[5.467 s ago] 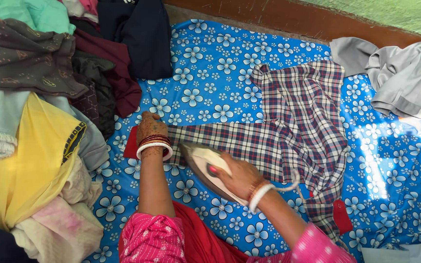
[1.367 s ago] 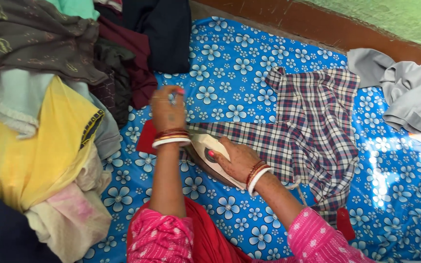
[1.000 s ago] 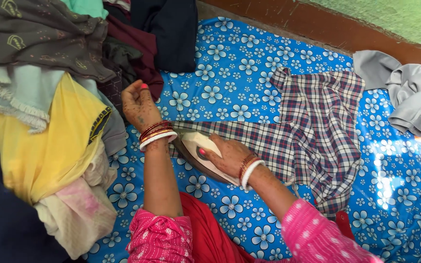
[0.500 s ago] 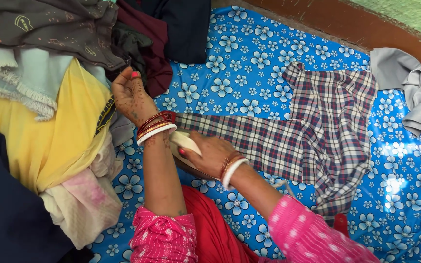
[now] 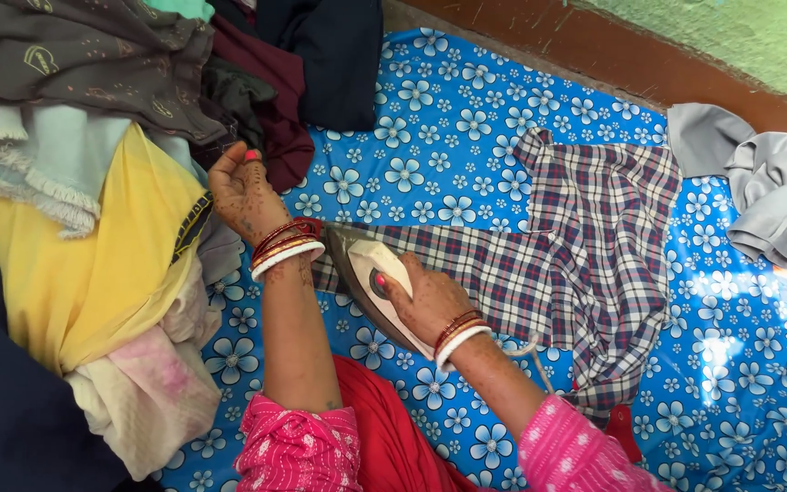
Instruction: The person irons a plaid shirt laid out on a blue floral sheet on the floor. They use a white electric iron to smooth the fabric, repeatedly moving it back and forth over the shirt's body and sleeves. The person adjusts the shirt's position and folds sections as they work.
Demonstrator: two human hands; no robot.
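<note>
Covering the floor is a blue flowered sheet (image 5: 430, 118), with a heap of clothes (image 5: 75, 182) piled along its left side and a grey garment (image 5: 776, 200) at far right. Spread flat in the middle lies the checked shirt (image 5: 594, 246), one sleeve stretched left toward the person. On that sleeve's cuff end sits the iron (image 5: 366, 278), nose pointing left, cord trailing behind the wrist. Right hand (image 5: 430, 301) has its grip closed over the iron's handle, thumb near the red dial. Left hand (image 5: 243, 196) is raised by the heap, fingers loosely curled, holding nothing visible. To iron well, judged from here: bring the left hand down to pull the cuff taut, keep the soleplate flat, slide along the sleeve, and keep fingers clear of the nose.
</note>
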